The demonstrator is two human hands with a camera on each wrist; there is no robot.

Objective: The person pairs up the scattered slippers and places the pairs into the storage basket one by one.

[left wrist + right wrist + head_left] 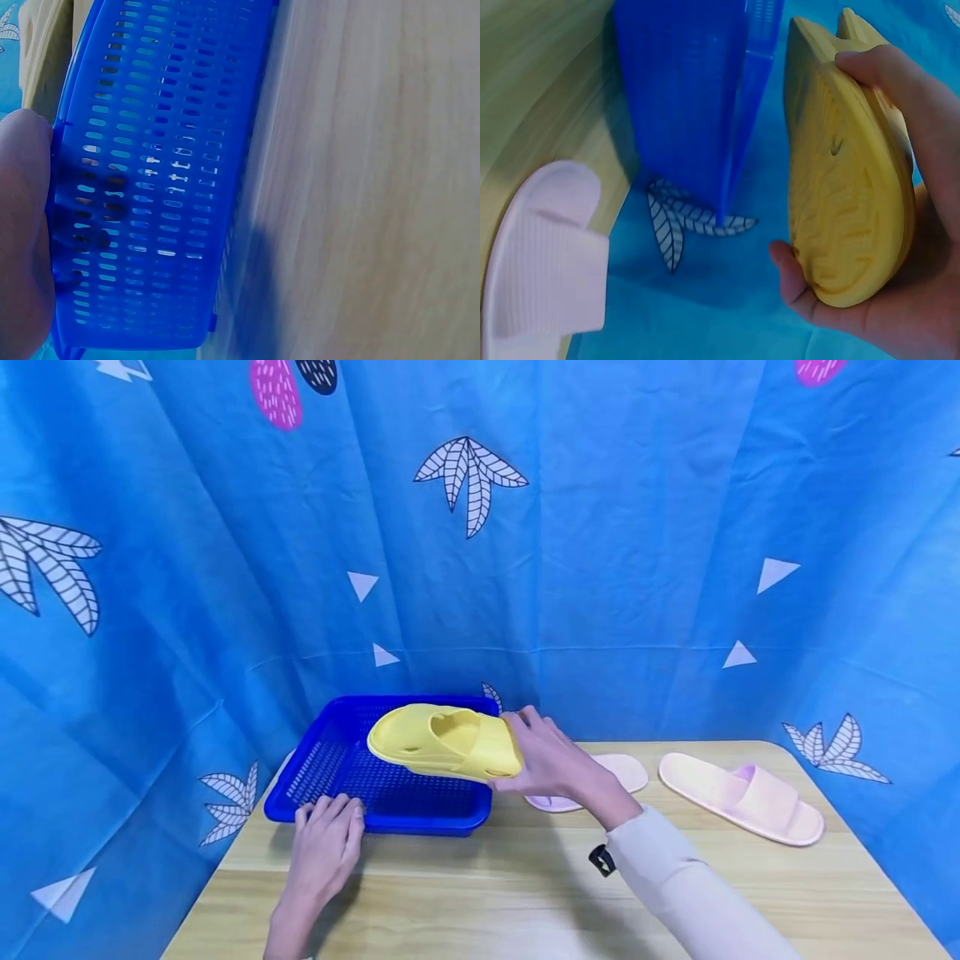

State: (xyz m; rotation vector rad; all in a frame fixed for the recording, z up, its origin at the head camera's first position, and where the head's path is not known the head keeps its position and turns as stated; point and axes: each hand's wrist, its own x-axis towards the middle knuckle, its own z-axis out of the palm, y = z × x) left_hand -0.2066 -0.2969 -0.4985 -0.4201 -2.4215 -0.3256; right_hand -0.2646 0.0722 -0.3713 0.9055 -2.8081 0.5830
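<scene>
My right hand [551, 756] grips a yellow clog [420, 743] by its heel end and holds it up over a blue plastic basket [450, 822]. Its patterned sole faces the camera in the right wrist view, with the thumb on one side and fingertips on the other. At the basket's near rim, toward its left corner, my left hand [326, 843] holds on with fingers bent over the edge. The slotted side wall of the basket fills much of the left wrist view, the thumb [26, 225] lying along the rim.
Two pale pink slippers lie on the wooden table [450, 902] right of the basket. My right wrist partly covers the nearer slipper [626, 770]; the other slipper [772, 802] lies farther right. A blue patterned curtain [622, 568] hangs behind the table and along both sides.
</scene>
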